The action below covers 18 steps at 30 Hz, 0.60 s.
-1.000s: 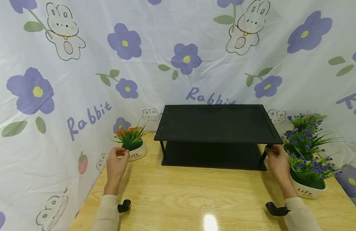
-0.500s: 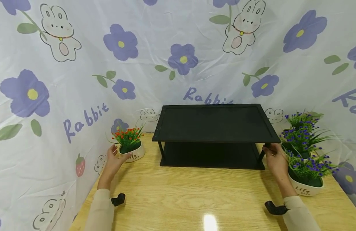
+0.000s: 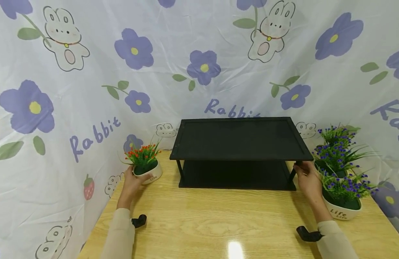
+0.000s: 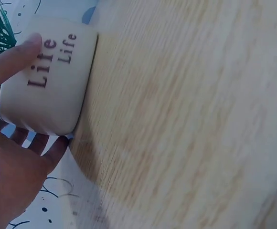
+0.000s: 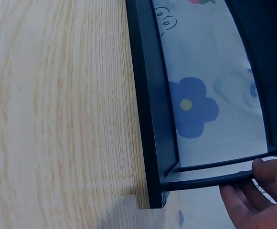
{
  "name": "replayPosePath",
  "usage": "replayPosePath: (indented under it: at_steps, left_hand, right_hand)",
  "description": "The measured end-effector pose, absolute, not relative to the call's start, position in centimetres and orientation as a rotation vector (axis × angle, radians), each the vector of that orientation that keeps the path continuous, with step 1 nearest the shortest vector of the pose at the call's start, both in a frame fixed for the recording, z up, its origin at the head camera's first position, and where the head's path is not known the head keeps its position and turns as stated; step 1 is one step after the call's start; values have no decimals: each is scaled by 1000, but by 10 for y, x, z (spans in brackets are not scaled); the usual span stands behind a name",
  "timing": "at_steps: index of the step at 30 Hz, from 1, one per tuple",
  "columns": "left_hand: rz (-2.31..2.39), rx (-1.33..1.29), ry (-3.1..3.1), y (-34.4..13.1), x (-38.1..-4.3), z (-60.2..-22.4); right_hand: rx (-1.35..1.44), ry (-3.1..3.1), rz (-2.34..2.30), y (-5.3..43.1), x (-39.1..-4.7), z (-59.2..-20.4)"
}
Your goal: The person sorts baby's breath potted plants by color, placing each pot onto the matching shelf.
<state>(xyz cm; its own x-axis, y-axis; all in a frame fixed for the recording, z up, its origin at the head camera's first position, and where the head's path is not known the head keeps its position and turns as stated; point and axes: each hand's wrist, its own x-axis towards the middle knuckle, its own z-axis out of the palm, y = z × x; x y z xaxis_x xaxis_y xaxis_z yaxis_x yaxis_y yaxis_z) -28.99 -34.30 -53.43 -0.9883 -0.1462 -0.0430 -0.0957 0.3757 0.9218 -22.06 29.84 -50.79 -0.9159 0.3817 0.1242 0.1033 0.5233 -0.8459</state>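
Observation:
A white oval pot point(image 3: 156, 172) with red-flowered artificial plant point(image 3: 142, 154) stands on the table, left of a black two-tier shelf point(image 3: 239, 139). My left hand point(image 3: 132, 182) holds this pot from its near left side. In the left wrist view the thumb lies across the front of the pot point(image 4: 57, 102), near its "Life" lettering, and the fingers curl around its end. My right hand point(image 3: 310, 181) grips the shelf's front right post point(image 5: 207, 182) just under the top board. The right wrist view has thumb and fingers on opposite sides of that post.
Several purple-flowered plants in white pots point(image 3: 343, 212) stand close beside my right forearm. A rabbit-and-flower cloth point(image 3: 173, 32) hangs behind and left of the wooden table point(image 3: 205, 223). Black wrist devices sit on both sleeves.
My left hand opened away from the pot's front, then came in around its left side and took hold of it. My right hand stays on the post. The head view has shifted slightly.

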Motion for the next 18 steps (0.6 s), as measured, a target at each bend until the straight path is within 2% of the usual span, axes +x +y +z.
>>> replayPosePath:
  at_steps: [18]
  left_hand:
    - [-1708, 243, -2619, -340, -290, -540]
  right_hand:
    - [-400, -2469, 1341, 298, -221, -508]
